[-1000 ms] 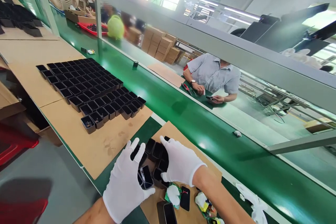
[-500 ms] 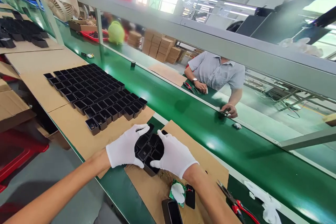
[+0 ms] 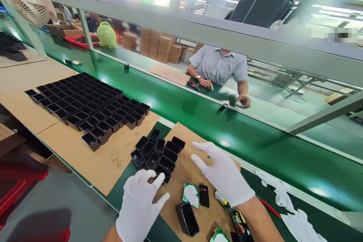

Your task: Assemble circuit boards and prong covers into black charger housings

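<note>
The left hand (image 3: 143, 200), half-open, and the right hand (image 3: 222, 172), spread wide, appear empty near the black cases (image 3: 153, 160) clustered across worktop (image 3: 159, 230) and cardboard (image 3: 185, 164); grouping them seems in hand, and shifting any calls for fingers around its walls.

Box grid (image 3: 89, 107) on cardboard (image 3: 121, 155), left of box cluster (image 3: 153, 160).

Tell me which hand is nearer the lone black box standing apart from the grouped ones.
Left. The left hand is close by, left of the lone black box, thumb nearest it; the right hand is farther, above and right in the picture.
</note>
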`<action>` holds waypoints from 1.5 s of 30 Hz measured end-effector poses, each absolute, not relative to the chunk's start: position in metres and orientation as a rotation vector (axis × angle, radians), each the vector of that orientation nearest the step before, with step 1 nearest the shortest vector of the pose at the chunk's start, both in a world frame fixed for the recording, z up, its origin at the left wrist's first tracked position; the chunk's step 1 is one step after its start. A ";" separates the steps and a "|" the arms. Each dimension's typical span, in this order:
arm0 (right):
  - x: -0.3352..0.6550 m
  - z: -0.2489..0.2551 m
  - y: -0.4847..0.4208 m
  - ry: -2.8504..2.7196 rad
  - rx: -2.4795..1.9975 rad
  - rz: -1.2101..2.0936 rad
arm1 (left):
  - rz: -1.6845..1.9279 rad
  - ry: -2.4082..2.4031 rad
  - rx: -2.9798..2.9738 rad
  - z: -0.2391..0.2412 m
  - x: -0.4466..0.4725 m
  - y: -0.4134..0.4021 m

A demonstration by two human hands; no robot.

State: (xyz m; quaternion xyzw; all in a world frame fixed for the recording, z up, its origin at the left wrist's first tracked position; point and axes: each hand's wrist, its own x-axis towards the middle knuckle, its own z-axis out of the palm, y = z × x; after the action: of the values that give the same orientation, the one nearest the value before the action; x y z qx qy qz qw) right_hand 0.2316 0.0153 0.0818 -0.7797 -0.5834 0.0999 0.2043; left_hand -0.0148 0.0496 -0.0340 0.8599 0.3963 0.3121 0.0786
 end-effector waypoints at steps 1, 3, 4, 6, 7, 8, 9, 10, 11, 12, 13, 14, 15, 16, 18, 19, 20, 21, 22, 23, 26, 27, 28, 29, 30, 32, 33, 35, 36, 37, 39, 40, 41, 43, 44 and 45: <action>0.232 0.083 0.002 -1.590 -2.173 0.269 | 0.915 1.215 2.577 -0.034 -0.009 0.047; 0.231 0.082 -0.027 -1.500 -2.167 0.267 | 0.909 1.235 2.581 -0.034 -0.005 0.046; 0.231 0.080 -0.042 -1.452 -2.166 0.263 | 0.919 1.224 2.583 -0.035 -0.006 0.046; 0.231 0.069 -0.069 -1.393 -2.167 0.264 | 0.950 1.169 2.579 -0.039 -0.014 0.045; 0.230 0.061 -0.080 -1.403 -2.168 0.274 | 0.965 1.129 2.575 -0.042 -0.019 0.043; 0.230 0.053 -0.088 -1.438 -2.173 0.292 | 0.976 1.090 2.569 -0.046 -0.025 0.040; 0.229 0.044 -0.094 -1.494 -2.183 0.317 | 0.985 1.062 2.560 -0.050 -0.031 0.036; 0.228 0.036 -0.097 -1.563 -2.197 0.342 | 0.991 1.043 2.545 -0.053 -0.036 0.032; 0.227 0.029 -0.098 -1.635 -2.213 0.362 | 0.990 1.034 2.526 -0.056 -0.039 0.027; 0.225 0.023 -0.096 -1.712 -2.225 0.380 | 0.977 1.038 2.502 -0.059 -0.042 0.022; 0.223 0.019 -0.092 -1.783 -2.229 0.400 | 0.950 1.053 2.475 -0.061 -0.043 0.018; 0.221 0.016 -0.086 -1.844 -2.222 0.421 | 0.908 1.068 2.449 -0.063 -0.043 0.015; 0.219 0.014 -0.080 -1.893 -2.208 0.444 | 0.861 1.079 2.425 -0.064 -0.042 0.013; 0.218 0.012 -0.074 -1.927 -2.191 0.463 | 0.832 1.089 2.400 -0.065 -0.041 0.011; 0.217 0.010 -0.065 -1.963 -2.162 0.476 | 0.842 1.078 2.337 -0.066 -0.037 0.011; 0.218 0.009 -0.062 -1.968 -2.147 0.470 | 0.867 1.063 2.297 -0.066 -0.036 0.011; 0.220 0.007 -0.060 -1.974 -2.129 0.448 | 0.891 1.053 2.254 -0.066 -0.034 0.012; 0.223 0.006 -0.060 -1.973 -2.121 0.398 | 0.897 1.058 2.212 -0.066 -0.033 0.013; 0.226 0.004 -0.061 -1.962 -2.128 0.323 | 0.882 1.072 2.178 -0.065 -0.032 0.013; 0.230 0.003 -0.064 -1.941 -2.154 0.239 | 0.854 1.086 2.157 -0.065 -0.032 0.013; 0.239 0.001 -0.078 -1.873 -2.245 0.057 | 0.827 1.084 2.151 -0.062 -0.032 0.008; 0.240 0.002 -0.084 -1.840 -2.264 0.038 | 0.865 1.067 2.162 -0.061 -0.032 0.005; 0.240 0.004 -0.090 -1.793 -2.273 0.030 | 0.922 1.046 2.176 -0.059 -0.033 0.002; 0.238 0.006 -0.096 -1.726 -2.279 0.029 | 0.985 1.031 2.190 -0.058 -0.034 -0.002; 0.235 0.010 -0.101 -1.648 -2.288 0.043 | 1.037 1.032 2.201 -0.057 -0.035 -0.005; 0.225 0.017 -0.109 -1.542 -2.311 0.149 | 1.045 1.073 2.200 -0.056 -0.035 -0.007; 0.219 0.020 -0.110 -1.542 -2.305 0.235 | 0.996 1.111 2.185 -0.056 -0.034 -0.006; 0.205 0.026 -0.110 -1.642 -2.243 0.447 | 0.862 1.166 2.145 -0.058 -0.031 -0.001; 0.199 0.027 -0.108 -1.708 -2.197 0.567 | 0.802 1.167 2.132 -0.058 -0.029 0.003; 0.193 0.027 -0.105 -1.757 -2.149 0.680 | 0.760 1.153 2.127 -0.059 -0.027 0.007; 0.185 0.024 -0.097 -1.762 -2.109 0.862 | 0.711 1.113 2.127 -0.060 -0.024 0.013; 0.183 0.022 -0.093 -1.728 -2.116 0.907 | 0.701 1.099 2.125 -0.059 -0.023 0.015; 0.183 0.020 -0.088 -1.672 -2.131 0.912 | 0.702 1.092 2.120 -0.059 -0.022 0.016; 0.187 0.019 -0.079 -1.541 -2.169 0.822 | 0.732 1.088 2.119 -0.057 -0.021 0.015; 0.190 0.020 -0.074 -1.478 -2.188 0.735 | 0.749 1.082 2.127 -0.056 -0.022 0.014; 0.192 0.023 -0.069 -1.421 -2.207 0.645 | 0.762 1.068 2.141 -0.056 -0.023 0.013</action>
State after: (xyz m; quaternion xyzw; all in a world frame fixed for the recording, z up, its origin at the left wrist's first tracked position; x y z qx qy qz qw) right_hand 0.1923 -0.0691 0.0231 -0.7970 -0.5132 0.2328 0.2173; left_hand -0.0225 0.0129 -0.0556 0.8107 0.4042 0.2886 0.3100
